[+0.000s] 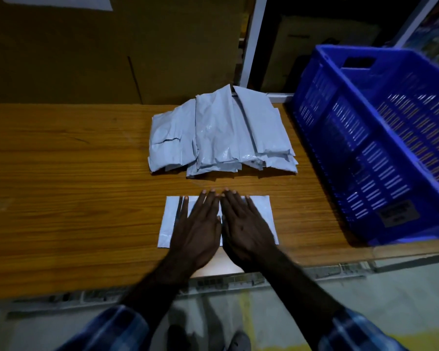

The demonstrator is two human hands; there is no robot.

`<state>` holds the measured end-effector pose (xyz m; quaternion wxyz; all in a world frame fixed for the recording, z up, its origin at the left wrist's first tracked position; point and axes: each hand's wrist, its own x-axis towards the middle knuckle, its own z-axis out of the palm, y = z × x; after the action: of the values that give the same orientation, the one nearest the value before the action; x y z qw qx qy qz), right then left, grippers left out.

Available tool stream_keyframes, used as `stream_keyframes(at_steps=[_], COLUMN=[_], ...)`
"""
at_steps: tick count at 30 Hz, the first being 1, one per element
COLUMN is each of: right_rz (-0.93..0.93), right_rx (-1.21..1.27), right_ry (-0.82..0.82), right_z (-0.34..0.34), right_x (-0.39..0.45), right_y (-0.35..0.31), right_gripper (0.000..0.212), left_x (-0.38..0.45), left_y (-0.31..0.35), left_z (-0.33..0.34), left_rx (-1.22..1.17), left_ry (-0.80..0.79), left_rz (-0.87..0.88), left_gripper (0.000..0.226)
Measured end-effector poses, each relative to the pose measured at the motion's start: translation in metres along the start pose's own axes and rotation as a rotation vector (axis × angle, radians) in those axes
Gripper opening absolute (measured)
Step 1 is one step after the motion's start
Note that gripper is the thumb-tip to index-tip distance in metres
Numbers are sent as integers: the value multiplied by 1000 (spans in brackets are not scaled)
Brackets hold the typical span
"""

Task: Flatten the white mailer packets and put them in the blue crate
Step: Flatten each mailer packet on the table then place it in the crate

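White mailer packet pressed flat at the table's near edge.
Left hand [197,231] and right hand [246,230] lie straight-fingered on the thin plastic packet [171,224], grasping nothing; its long axis runs left-right, blue slatted crate [380,138] nearer the right hand.

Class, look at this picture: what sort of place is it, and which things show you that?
Probably a packing or storeroom bench: a pile of white mailer packets, a blue crate on the wooden table, and cardboard boxes behind.

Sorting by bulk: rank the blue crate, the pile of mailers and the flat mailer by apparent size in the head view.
1. blue crate, partly cut off by the frame
2. pile of mailers
3. flat mailer, partly hidden under both hands
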<state>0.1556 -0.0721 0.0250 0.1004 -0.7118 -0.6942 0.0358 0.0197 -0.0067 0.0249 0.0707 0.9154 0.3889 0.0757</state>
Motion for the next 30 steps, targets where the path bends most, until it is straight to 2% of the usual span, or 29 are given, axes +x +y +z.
stream_keyframes(at_steps=[2,7,9,12,14,17,19,22,24,26,30], right_rz=[1,31,100,282,328,368,286,-5,-122,-148,-162], right_rx=[15,25,20,56,65,102,81,17,-4,-22,-52], right_ry=[-2,46,34,-94,-133,-141,-136,-81,-79,-91,-44], right_z=[10,6,-3,-14,-15,-26,-37,-41,-34,-27,-24], right_x=[-2,-5,-14,-32,-37,-44,-50,-53,-49,-43,-37], right_y=[2,9,25,50,57,67,71,59,50,46,43], right_gripper=[53,51,57,66,70,93,99,88,76,67,52], left_x=[-1,-3,-7,-20,-26,-37,-46,-56,-56,-52,-42], left_y=[1,-13,-27,-61,-78,-95,-100,-89,-77,-70,-70], left_z=[6,7,5,-2,-9,-21,-26,-23,-18,-13,-17], left_rx=[14,10,-6,-20,-33,-89,-109,-67,-54,-20,-37], left_ry=[-49,-41,-45,-56,-110,-130,-103,-39,-34,-33,2], left_rz=[3,27,-2,-110,-164,-219,-192,97,243,283,246], left_gripper=[54,58,60,67,71,80,81,75,73,74,69])
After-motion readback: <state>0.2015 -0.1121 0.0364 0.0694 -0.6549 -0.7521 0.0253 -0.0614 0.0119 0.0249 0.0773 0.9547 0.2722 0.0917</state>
